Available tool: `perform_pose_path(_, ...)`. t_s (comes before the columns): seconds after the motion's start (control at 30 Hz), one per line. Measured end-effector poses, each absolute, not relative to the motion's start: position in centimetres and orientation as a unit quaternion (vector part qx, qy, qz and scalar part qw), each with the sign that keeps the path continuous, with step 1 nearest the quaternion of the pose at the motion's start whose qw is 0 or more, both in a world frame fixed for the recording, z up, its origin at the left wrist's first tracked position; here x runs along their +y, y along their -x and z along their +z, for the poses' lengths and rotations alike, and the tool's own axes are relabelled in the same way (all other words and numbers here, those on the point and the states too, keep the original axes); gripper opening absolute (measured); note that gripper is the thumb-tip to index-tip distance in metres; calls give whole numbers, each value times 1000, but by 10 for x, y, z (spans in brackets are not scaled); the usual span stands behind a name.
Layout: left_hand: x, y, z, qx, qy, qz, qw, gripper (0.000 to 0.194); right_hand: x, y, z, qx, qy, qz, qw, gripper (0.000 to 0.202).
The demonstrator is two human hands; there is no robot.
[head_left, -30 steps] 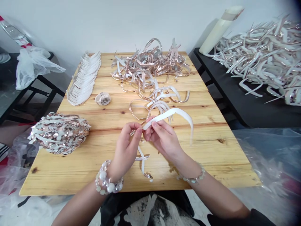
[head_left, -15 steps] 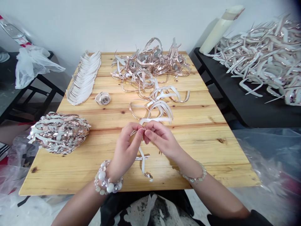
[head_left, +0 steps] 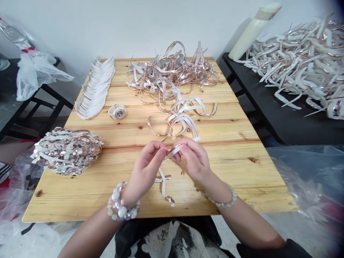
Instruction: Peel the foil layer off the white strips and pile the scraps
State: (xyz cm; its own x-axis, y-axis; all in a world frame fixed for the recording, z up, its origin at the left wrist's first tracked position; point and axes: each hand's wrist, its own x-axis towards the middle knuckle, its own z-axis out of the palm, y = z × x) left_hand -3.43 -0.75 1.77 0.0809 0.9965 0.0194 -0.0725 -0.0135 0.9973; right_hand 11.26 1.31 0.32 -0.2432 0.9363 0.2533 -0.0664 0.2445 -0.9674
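A short white and rose-gold strip [head_left: 174, 151] stretches between my two hands above the wooden table. My left hand [head_left: 152, 161] pinches its left end between thumb and forefinger. Its right part is gripped by my right hand [head_left: 192, 157], with the fingers curled behind it. Under my left hand another white strip [head_left: 163, 182] hangs or lies on the wood, beside thin shiny pieces [head_left: 166, 179]. Just beyond my hands lie loose curved strips [head_left: 185, 123], white on one side and shiny on the edge.
The wooden table [head_left: 225, 143] also bears a tangled strip pile [head_left: 172, 71], a row of white strips [head_left: 95, 89], a small roll [head_left: 117, 111] and a large strip bundle [head_left: 68, 151]. A black table [head_left: 295, 125] at right holds more strips. A plastic bag [head_left: 37, 73] is at left.
My right hand has moved slightly right, away from my left hand. More of the strip now shows between them. My left hand has hardly moved.
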Motion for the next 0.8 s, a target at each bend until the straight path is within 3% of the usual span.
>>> perform_pose_path(0.2, -8, 35, 18, 446, -499, 503, 547, 18, 20, -110, 3, -450, 295, 626, 565, 27)
perform_pose_path(0.5, -1, 63, 29, 423, -510, 578, 476, 15, 44, -128, 19, -232, 319, 617, 681, 23)
perform_pose_path(0.8, -36, 77, 87, 341, -517, 575, 534, 23, 56, -145, 20, -140, 284, 657, 684, 24)
